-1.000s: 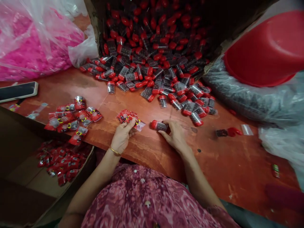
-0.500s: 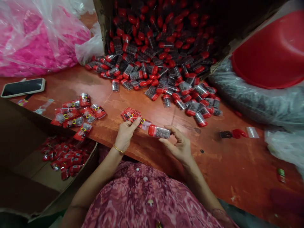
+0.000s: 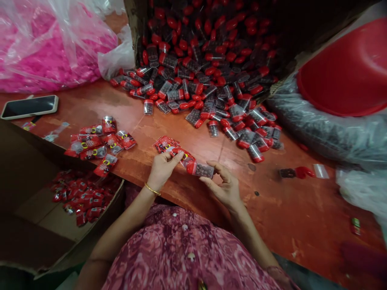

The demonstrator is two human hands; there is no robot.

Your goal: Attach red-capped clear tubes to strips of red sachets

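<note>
My left hand (image 3: 165, 169) pinches a small red printed wrapper (image 3: 188, 156) of clear plastic over the table's near edge. Between thumb and fingers of my right hand (image 3: 225, 183) is the clear end of a small container (image 3: 203, 169) with a red cap and dark beads inside. Its red end points left and meets the wrapper's open end; how far it is inside, I cannot tell. Just beyond my left hand lies a stack of flat red wrappers (image 3: 165, 143). Several wrapped containers (image 3: 105, 165) lie farther left.
A large heap of red-capped containers (image 3: 208, 108) spills from a dark box at the back. At lower left, a cardboard box (image 3: 45, 217) holds wrapped pieces. A phone (image 3: 30, 107), a bag of pink pieces (image 3: 54, 52) and a red tub (image 3: 347, 72) stand around.
The container in my right hand has moved slightly left, its red end now at the wrapper. The wrapper in my left hand is raised and shows more of its printed face.
</note>
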